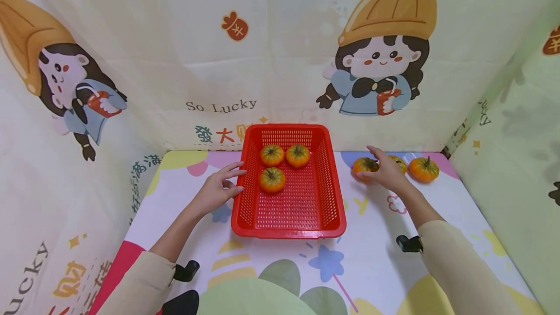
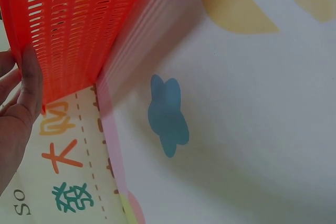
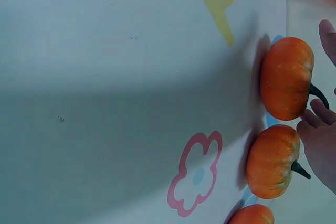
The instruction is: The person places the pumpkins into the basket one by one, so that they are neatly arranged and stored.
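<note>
A red perforated plastic basket (image 1: 286,230) stands mid-table with several small orange pumpkins, including this front one (image 1: 272,180), inside. My left hand (image 1: 215,189) is at its left side, loosely spread fingertips touching the rim; in the left wrist view one finger lies along the outer wall (image 2: 79,40). My right hand (image 1: 391,173) hovers at a row of pumpkins right of the basket, thumb and fingers spread apart. They straddle the nearest pumpkin (image 3: 286,80), fingertips close to its dark stem. A second pumpkin (image 3: 273,162) is partly behind the hand in the head view.
The third pumpkin of the row (image 1: 423,169) sits at the right, near the table's back edge. A patterned cloth (image 1: 284,62) hangs behind the table and along both sides. The printed table top (image 1: 372,237) extends in front of the basket.
</note>
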Demonstrator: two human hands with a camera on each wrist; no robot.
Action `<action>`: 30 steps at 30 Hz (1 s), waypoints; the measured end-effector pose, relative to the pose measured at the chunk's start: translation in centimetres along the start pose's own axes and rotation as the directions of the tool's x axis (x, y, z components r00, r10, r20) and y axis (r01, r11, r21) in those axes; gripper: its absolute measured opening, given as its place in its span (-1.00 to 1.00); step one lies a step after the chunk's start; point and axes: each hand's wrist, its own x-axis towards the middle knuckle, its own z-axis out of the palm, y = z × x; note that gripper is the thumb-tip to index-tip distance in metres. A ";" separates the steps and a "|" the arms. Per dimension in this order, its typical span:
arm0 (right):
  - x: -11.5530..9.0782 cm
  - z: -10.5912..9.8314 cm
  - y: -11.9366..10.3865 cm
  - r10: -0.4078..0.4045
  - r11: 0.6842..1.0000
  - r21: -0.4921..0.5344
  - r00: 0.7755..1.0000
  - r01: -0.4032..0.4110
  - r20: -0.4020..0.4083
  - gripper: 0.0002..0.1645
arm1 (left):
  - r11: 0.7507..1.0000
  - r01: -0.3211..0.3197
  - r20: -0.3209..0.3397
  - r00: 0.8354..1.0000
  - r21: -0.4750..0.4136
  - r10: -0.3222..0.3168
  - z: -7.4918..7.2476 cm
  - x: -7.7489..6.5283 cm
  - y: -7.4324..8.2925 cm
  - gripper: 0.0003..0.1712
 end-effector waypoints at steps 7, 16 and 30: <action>0.2 0.4 0.7 0.023 1.000 0.001 1.000 -0.023 0.012 0.23 | 1.000 -0.005 0.004 1.000 0.006 0.005 0.1 0.0 0.2 -0.38; 0.2 1.1 0.7 0.032 0.999 0.019 0.999 -0.033 0.017 0.14 | 1.000 0.005 -0.001 1.000 -0.020 -0.005 0.1 -0.1 0.4 -0.37; -0.2 2.1 1.5 0.020 1.000 0.017 0.999 -0.020 -0.032 0.09 | 1.000 -0.004 -0.006 1.000 -0.031 0.004 0.1 -0.2 0.1 -0.36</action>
